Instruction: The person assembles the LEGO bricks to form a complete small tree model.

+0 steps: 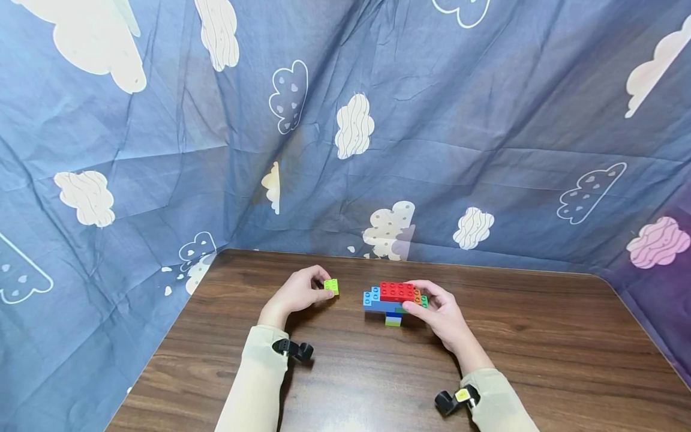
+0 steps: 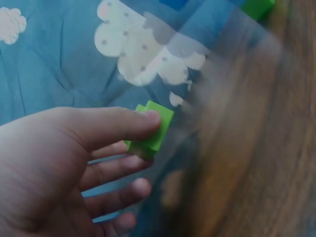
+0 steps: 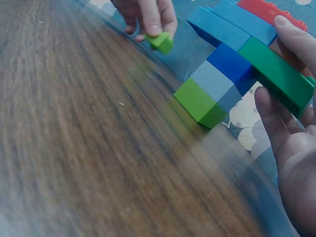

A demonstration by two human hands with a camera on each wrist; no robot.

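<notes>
My left hand point(image 1: 302, 294) pinches a small lime-green toy brick point(image 1: 332, 287) between thumb and fingers, apart from the build at its right. In the left wrist view the thumb presses on that brick point(image 2: 159, 126), with the lower fingers loosely bent. My right hand point(image 1: 439, 312) grips the right end of a toy-brick build. A red brick point(image 1: 396, 291) tops it, with light-blue bricks point(image 1: 371, 296) at the left and orange and green ones at the right. In the right wrist view a dark-green brick point(image 3: 276, 74) lies beneath, above a blue, pale-grey and lime column point(image 3: 200, 104).
Both hands are over a dark wood-grain table point(image 1: 540, 336). A blue cloud-print cloth point(image 1: 432, 150) hangs behind the table and along its left and right sides. Each wrist wears a black camera strap point(image 1: 291, 348).
</notes>
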